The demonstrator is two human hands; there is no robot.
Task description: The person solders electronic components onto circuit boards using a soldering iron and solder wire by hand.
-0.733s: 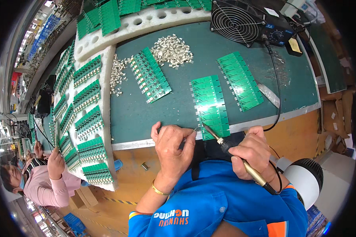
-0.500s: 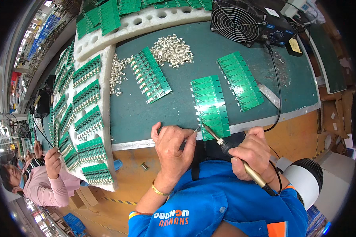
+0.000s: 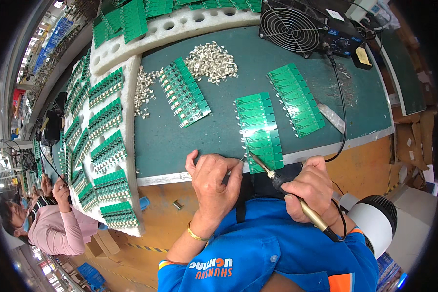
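Observation:
A soldering iron (image 3: 304, 207) is gripped in my right hand (image 3: 310, 189), its tip resting at the left edge of a green circuit board (image 3: 259, 129). This board lies face down, overhanging the front edge of the bench. My left hand (image 3: 213, 181) is at the bench edge, thumb and forefinger pinched on a thin solder wire (image 3: 242, 159) that reaches toward the iron's tip. To the right lies a second face-down circuit board (image 3: 297, 100). Farther left, another board (image 3: 184, 92) shows its side with white connectors and dark parts.
White connectors (image 3: 211, 62) lie in a heap at the back. Foam trays (image 3: 131, 87) carrying several boards fill the left. A soldering station with fan (image 3: 297, 29) stands back right, its cable running down the bench. At far left, a person (image 3: 58, 228) in pink works.
My hands, the iron and the boards look unchanged. The hand of the person at far left has moved slightly down and left.

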